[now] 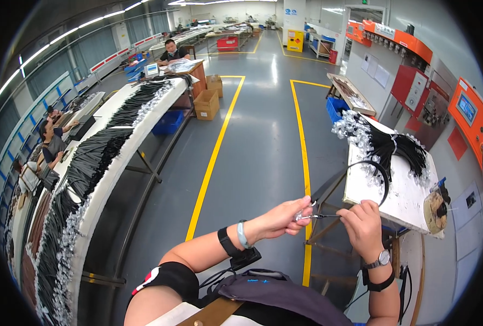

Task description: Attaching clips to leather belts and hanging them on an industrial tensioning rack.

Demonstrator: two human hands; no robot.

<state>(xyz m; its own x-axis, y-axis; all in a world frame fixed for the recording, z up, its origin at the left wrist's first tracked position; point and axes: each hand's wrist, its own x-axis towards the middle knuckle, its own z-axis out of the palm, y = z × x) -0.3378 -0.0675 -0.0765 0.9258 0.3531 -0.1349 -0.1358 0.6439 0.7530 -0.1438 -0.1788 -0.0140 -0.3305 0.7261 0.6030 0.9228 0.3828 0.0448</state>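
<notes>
My left hand [286,218] pinches a small clear, shiny piece at one end of a thin black strap [386,182]. A short metallic part [320,216] shows between my two hands. My right hand [362,227] has its fingers closed on the strap beside that part. From there the strap arches up and back in a loop over the near corner of the white table on my right. Both hands are held in the air in front of me, a short way apart. Fine details of the end piece are too small to make out.
On the white right table [361,187] lies a tied bundle of black straps [391,149] with clear-wrapped ends. A long left table [103,217] bears many more. Cardboard boxes [206,105], blue bins [168,122] and an orange machine [466,117] stand around. A person [173,52] sits farther off.
</notes>
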